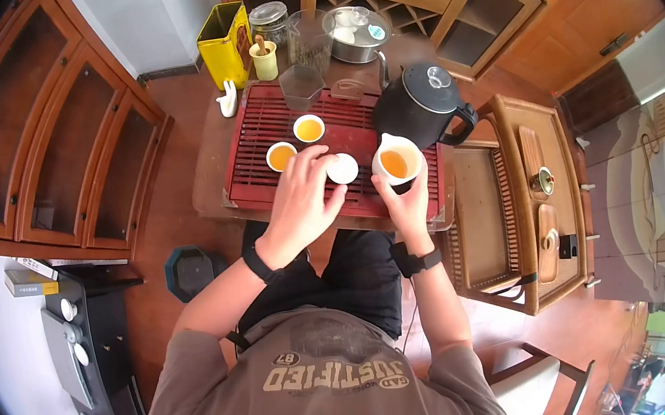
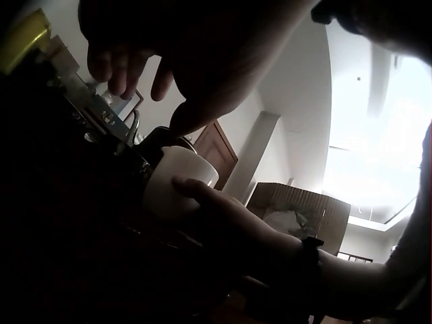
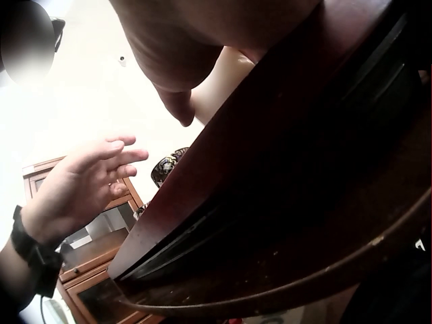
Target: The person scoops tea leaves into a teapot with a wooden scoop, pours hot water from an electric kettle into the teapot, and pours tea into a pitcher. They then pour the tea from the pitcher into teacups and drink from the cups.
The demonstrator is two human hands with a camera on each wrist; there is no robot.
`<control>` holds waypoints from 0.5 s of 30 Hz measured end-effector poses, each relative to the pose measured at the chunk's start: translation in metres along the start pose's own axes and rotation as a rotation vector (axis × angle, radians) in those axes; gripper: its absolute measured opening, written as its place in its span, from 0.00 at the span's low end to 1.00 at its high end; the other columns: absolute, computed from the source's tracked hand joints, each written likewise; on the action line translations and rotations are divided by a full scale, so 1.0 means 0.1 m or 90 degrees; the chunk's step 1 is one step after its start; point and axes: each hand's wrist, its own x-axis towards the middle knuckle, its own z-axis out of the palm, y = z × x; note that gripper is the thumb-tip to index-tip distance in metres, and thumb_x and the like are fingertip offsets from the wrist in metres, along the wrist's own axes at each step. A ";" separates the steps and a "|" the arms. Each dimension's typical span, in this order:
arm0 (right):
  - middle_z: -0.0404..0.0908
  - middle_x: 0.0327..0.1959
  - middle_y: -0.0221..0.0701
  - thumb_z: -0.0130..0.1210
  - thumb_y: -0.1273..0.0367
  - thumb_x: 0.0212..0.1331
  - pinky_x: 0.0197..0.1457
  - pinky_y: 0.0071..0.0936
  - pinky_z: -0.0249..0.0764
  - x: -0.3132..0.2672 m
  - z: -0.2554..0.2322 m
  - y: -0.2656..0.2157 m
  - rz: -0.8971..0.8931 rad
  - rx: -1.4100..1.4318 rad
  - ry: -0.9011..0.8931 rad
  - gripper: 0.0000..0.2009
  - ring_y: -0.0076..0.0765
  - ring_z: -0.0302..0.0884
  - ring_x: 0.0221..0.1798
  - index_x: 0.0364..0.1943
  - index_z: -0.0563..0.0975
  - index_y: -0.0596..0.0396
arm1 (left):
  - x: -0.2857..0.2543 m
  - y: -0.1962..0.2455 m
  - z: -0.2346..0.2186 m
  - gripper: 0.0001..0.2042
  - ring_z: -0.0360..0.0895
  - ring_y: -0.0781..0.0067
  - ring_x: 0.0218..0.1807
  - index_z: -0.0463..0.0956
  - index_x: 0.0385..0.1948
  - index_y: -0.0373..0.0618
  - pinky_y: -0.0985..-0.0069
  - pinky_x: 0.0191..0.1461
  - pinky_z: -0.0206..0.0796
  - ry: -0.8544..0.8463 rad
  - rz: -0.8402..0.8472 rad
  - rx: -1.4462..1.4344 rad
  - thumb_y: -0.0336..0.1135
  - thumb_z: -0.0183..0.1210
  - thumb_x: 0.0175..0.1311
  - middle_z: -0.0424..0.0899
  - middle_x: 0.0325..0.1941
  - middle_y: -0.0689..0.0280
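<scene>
My right hand (image 1: 409,208) holds a white spouted tea pitcher (image 1: 412,167) with amber tea in it, over the right part of the slatted red tea tray (image 1: 252,185). In the left wrist view the thumb lies along the side of the pitcher (image 2: 177,177). My left hand (image 1: 304,193) hovers by a small white cup (image 1: 342,169), fingertips right at its rim. Its fingers look loose and apart in the right wrist view, holding nothing. Two cups of tea stand further left on the tray, a near cup (image 1: 282,157) and a far cup (image 1: 309,130).
A black kettle (image 1: 419,103) stands behind the pitcher. Along the back are a yellow tin (image 1: 224,44), a glass jar (image 1: 270,24), a tool holder (image 1: 264,61), a clear jug (image 1: 309,42) and a lidded pot (image 1: 358,32). A rattan cart (image 1: 516,203) stands at right.
</scene>
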 end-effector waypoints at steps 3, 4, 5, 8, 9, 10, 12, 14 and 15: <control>0.79 0.62 0.44 0.77 0.63 0.54 0.69 0.37 0.72 0.00 -0.01 -0.01 -0.002 -0.004 -0.001 0.41 0.44 0.78 0.65 0.69 0.66 0.61 | -0.05 -0.16 -0.18 0.17 0.75 0.50 0.58 0.74 0.50 0.41 0.60 0.64 0.68 0.128 0.019 -0.045 0.24 0.67 0.60 0.78 0.56 0.55; 0.79 0.62 0.43 0.77 0.63 0.54 0.69 0.37 0.72 0.00 -0.01 -0.03 0.001 -0.004 -0.001 0.40 0.43 0.78 0.65 0.69 0.66 0.61 | -0.08 -0.26 -0.19 0.15 0.76 0.56 0.53 0.73 0.47 0.42 0.64 0.60 0.69 0.188 0.002 -0.073 0.22 0.65 0.61 0.78 0.53 0.57; 0.79 0.62 0.43 0.77 0.63 0.54 0.69 0.37 0.72 0.00 -0.01 -0.04 0.004 -0.004 -0.003 0.40 0.43 0.78 0.65 0.68 0.67 0.61 | -0.11 -0.36 -0.23 0.11 0.74 0.67 0.48 0.72 0.46 0.42 0.71 0.55 0.69 0.221 -0.032 -0.074 0.21 0.63 0.66 0.77 0.49 0.60; 0.78 0.61 0.42 0.77 0.64 0.54 0.69 0.37 0.71 0.00 0.00 -0.06 -0.009 -0.003 0.001 0.39 0.42 0.78 0.65 0.68 0.67 0.61 | -0.23 -0.82 -0.17 0.08 0.72 0.74 0.44 0.72 0.45 0.40 0.76 0.50 0.69 0.306 -0.169 -0.257 0.23 0.62 0.69 0.75 0.47 0.64; 0.78 0.62 0.42 0.77 0.64 0.55 0.70 0.37 0.71 0.00 0.00 -0.07 -0.007 0.004 -0.003 0.39 0.42 0.77 0.65 0.68 0.67 0.61 | -0.22 -0.90 -0.20 0.07 0.71 0.77 0.42 0.71 0.44 0.40 0.78 0.49 0.68 0.322 -0.194 -0.275 0.23 0.61 0.71 0.74 0.47 0.65; 0.78 0.62 0.42 0.77 0.64 0.55 0.70 0.37 0.71 0.00 0.00 -0.06 -0.008 0.003 -0.001 0.39 0.42 0.77 0.66 0.68 0.67 0.61 | -0.20 -0.97 -0.20 0.06 0.71 0.79 0.41 0.72 0.44 0.41 0.78 0.48 0.68 0.342 -0.219 -0.277 0.24 0.60 0.73 0.74 0.45 0.67; 0.76 0.64 0.42 0.77 0.65 0.55 0.71 0.38 0.69 -0.01 0.02 -0.02 -0.001 0.004 0.001 0.40 0.42 0.75 0.67 0.69 0.66 0.62 | -0.18 -1.05 -0.20 0.06 0.71 0.80 0.40 0.72 0.44 0.41 0.79 0.47 0.68 0.344 -0.245 -0.282 0.25 0.61 0.73 0.75 0.44 0.68; 0.76 0.64 0.42 0.77 0.65 0.55 0.72 0.38 0.69 -0.02 0.02 -0.01 -0.004 -0.003 -0.001 0.40 0.42 0.75 0.67 0.69 0.66 0.62 | -0.14 -1.09 -0.15 0.05 0.67 0.89 0.35 0.72 0.45 0.43 0.85 0.39 0.63 0.356 -0.212 -0.272 0.28 0.60 0.75 0.77 0.42 0.72; 0.76 0.64 0.43 0.77 0.65 0.55 0.72 0.38 0.69 -0.02 0.02 -0.01 -0.005 -0.012 0.004 0.40 0.42 0.75 0.67 0.69 0.65 0.62 | -0.15 -1.10 -0.12 0.06 0.67 0.89 0.35 0.71 0.45 0.44 0.85 0.39 0.63 0.344 -0.219 -0.276 0.27 0.60 0.75 0.76 0.43 0.72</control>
